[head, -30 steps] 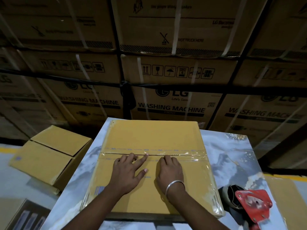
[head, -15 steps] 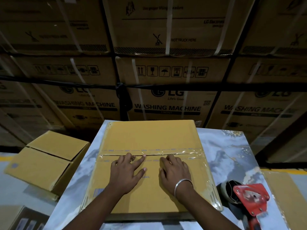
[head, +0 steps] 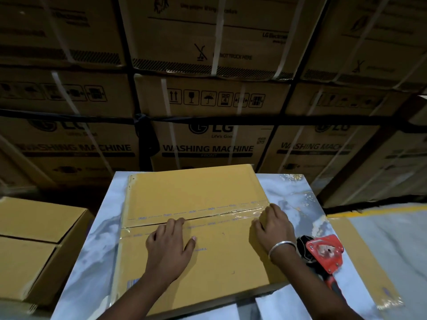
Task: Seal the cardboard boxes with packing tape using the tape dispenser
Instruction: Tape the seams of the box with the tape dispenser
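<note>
— Cardboard box [head: 196, 227] sits in the middle of the marbled table [head: 300, 204], nearest us. What has changed on it?

— The right hand [head: 275, 225] has slid from beside the left out to the right end of the packing tape [head: 242, 212], its fingers curled over the box's right edge and pressing the tape end down — holding nothing else. The left hand [head: 171, 245] stays flat on the lid, fingers straight, tips at the seam.

— And the tape dispenser [head: 325, 252]?

— Lying ungripped on the table, just right of the box, by the right wrist.

— So what does that mean?

— The strip already spans the seam, so I judge this box nearly sealed — only smoothing remains.

— Farther off?

— A second box [head: 34, 245] to the left, its seam bare, likely next. Beyond, stacked washing machine cartons [head: 208, 135].
</note>
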### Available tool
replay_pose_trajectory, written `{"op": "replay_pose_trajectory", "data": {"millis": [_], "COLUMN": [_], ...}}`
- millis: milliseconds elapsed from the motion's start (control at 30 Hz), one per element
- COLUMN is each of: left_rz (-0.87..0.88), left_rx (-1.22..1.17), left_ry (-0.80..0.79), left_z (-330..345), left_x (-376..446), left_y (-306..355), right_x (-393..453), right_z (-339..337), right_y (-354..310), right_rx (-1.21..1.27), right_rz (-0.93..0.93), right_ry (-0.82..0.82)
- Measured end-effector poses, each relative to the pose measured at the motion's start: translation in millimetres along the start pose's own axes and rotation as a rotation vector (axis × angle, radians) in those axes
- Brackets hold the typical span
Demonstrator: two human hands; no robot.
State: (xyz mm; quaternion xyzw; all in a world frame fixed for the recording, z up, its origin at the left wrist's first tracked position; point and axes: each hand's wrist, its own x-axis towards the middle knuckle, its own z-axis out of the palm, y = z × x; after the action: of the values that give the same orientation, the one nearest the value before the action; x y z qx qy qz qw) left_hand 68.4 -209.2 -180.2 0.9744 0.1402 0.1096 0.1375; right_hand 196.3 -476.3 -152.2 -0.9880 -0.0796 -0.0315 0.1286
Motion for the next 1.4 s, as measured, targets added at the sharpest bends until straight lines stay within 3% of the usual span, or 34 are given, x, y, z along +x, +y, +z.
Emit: {"op": "replay_pose_trajectory", "data": {"millis": [200,333,500,733,800,1067,1233,1300,1400], "left_rz": [0.048,0.078,0.066,-0.177,-0.291,-0.499,-0.664,-0.645,-0.588], "left_rx": [0.015,0.004,-0.083,-0.300,-0.373,-1.055,-1.756,-1.785,-1.637], "left_ry": [-0.061,-0.129,-0.261,-0.011,-0.032,-0.138,-0.154,-0.123,-0.040], "left_z": [-8.4,-7.4,-22.7,-56.0,-49.6,-46.1,-43.1,-36.3,-33.2], "left_x": [1.7,3.2,8.7,-9.3,-15.5,-6.5,6.7,5.5,3.1], "left_y": [0.9,-5.3,-9.0,-64.2,-91.9,-121.4,-134.0,-137.2,-138.8], "right_x": [8.4,-4.8,-37.7,-68.1,-66.8,-59.4,-52.6,-58.4,-80.9], "right_z": [10.3,19.7,35.9,50.0,50.9,53.2,51.2,49.7,47.0], "right_y": [-33.0,-78.5,-147.0,-186.8,-188.2,-196.2,-200.6,-205.1,-225.0], "right_rx": [-0.105,-0.100,-0.073,-0.104,-0.127,-0.179,-0.164,-0.144,-0.095], "right_rz": [0.002,0.120,0.021,-0.080,-0.077,-0.060,-0.088,-0.141,-0.238], "right_ry": [-0.321,-0.348,-0.393,-0.403,-0.397,-0.391,-0.353,-0.342,-0.364]}}
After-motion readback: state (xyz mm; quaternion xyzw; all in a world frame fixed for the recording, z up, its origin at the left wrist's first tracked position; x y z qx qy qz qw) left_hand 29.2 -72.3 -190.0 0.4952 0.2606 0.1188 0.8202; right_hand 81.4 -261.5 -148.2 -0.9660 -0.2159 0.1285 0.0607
